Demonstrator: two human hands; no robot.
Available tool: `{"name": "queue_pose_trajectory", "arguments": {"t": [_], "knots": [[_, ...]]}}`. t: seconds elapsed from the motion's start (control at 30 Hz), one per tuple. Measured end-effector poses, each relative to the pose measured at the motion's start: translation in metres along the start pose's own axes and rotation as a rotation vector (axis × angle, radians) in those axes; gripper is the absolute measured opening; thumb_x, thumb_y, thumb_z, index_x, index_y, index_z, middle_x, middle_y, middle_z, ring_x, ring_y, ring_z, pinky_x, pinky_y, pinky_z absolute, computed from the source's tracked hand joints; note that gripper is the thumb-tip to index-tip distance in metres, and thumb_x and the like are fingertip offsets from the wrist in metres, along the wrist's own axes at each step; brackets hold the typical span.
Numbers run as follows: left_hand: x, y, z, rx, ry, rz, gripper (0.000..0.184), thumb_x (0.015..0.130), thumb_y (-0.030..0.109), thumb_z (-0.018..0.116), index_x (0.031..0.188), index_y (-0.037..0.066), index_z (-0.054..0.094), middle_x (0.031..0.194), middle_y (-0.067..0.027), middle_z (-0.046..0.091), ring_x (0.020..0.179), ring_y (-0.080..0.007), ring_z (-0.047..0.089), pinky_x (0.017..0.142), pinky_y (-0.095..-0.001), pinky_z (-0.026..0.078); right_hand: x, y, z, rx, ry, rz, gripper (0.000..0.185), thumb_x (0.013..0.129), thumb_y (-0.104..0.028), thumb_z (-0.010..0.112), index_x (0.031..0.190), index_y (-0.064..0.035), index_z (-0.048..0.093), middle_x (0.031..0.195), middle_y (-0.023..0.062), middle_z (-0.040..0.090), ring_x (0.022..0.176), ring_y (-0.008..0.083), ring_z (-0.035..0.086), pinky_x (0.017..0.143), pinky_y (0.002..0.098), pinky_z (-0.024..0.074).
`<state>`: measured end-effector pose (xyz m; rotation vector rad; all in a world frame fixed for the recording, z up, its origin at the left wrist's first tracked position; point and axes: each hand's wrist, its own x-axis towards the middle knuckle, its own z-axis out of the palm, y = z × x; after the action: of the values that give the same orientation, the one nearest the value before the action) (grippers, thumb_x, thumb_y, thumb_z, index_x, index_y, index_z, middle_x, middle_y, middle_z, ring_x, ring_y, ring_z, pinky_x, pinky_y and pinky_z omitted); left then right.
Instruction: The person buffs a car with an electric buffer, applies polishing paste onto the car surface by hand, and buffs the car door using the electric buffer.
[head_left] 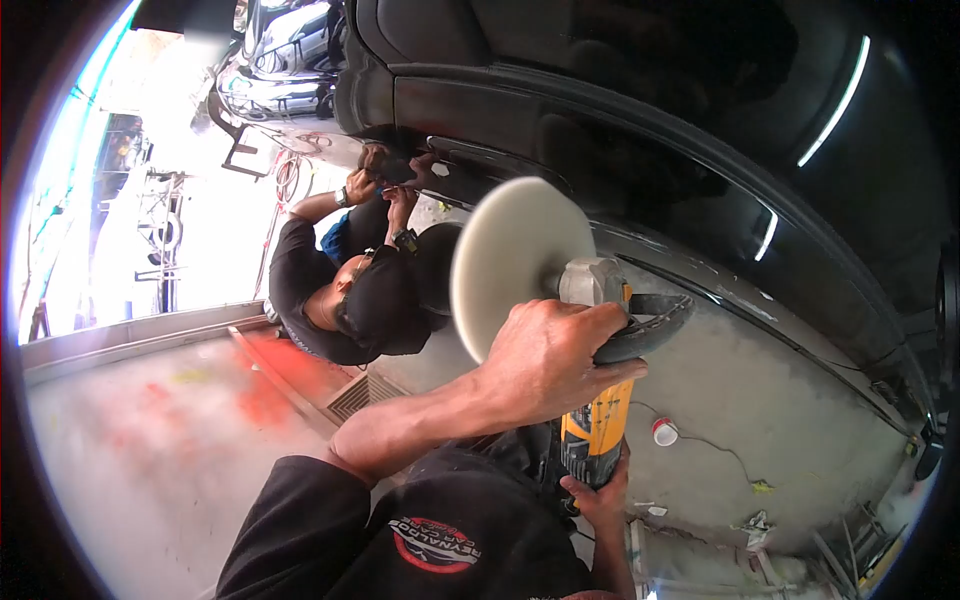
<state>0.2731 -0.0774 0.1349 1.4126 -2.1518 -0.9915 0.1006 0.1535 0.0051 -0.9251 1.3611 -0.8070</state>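
A yellow, black and silver polisher with a large white round pad is held up in front of my chest. My left hand is wrapped round the black loop handle near the polisher's head. Lower down, my right hand grips the rear end of its body; some of those fingers are hidden. The pad's broad face is turned toward the left of the view. Behind it runs the side of a glossy black car. Whether the pad's edge touches the car cannot be told.
Close by on the left, a co-worker in a black cap crouches with both hands at the car's lower side. A floor grate lies near reddish stains. A red and white cup and a thin cord are on the concrete floor.
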Motion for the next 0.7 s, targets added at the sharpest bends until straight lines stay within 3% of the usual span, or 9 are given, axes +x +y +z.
{"name": "queue_pose_trajectory", "arguments": {"t": [0.3, 0.5, 0.6, 0.7], "knots": [[0.015, 0.013, 0.011, 0.178, -0.025, -0.063, 0.034, 0.075, 0.026, 0.083, 0.086, 0.001, 0.064, 0.069, -0.0165, 0.066, 0.065, -0.0322, 0.069, 0.058, -0.0401, 0.054, 0.020, 0.032, 0.016, 0.404, -0.071, 0.039, 0.103, 0.069, -0.019, 0.091, 0.147, -0.0008, 0.026, 0.131, 0.0127, 0.052, 0.118, 0.0226, 0.054, 0.102, 0.0386, 0.0439], [0.021, 0.000, 0.025, 0.226, -0.111, -0.079, 0.038, 0.080, 0.034, 0.080, 0.086, 0.001, 0.062, 0.070, -0.0152, 0.067, 0.068, -0.0328, 0.070, 0.060, -0.0402, 0.057, 0.023, 0.054, 0.014, 0.315, -0.075, -0.040, 0.103, 0.071, -0.024, 0.090, 0.146, 0.0019, 0.025, 0.130, 0.0146, 0.052, 0.118, 0.0237, 0.055, 0.101, 0.0384, 0.0449], [0.025, -0.007, 0.038, 0.188, -0.083, -0.058, 0.034, 0.076, 0.026, 0.084, 0.086, -0.002, 0.067, 0.073, -0.0172, 0.069, 0.065, -0.0279, 0.072, 0.056, -0.0360, 0.056, 0.023, 0.046, 0.010, 0.313, -0.076, -0.009, 0.105, 0.072, -0.029, 0.090, 0.147, 0.0013, 0.024, 0.133, 0.0163, 0.048, 0.122, 0.0268, 0.051, 0.103, 0.0414, 0.0433], [0.028, -0.014, 0.045, 0.196, -0.057, -0.028, 0.034, 0.077, 0.028, 0.083, 0.085, -0.001, 0.067, 0.073, -0.0169, 0.070, 0.065, -0.0271, 0.072, 0.057, -0.0360, 0.057, 0.024, 0.054, 0.010, 0.270, -0.072, -0.015, 0.107, 0.071, -0.032, 0.090, 0.148, 0.0013, 0.023, 0.135, 0.0172, 0.045, 0.124, 0.0286, 0.049, 0.105, 0.0434, 0.0416]]}}
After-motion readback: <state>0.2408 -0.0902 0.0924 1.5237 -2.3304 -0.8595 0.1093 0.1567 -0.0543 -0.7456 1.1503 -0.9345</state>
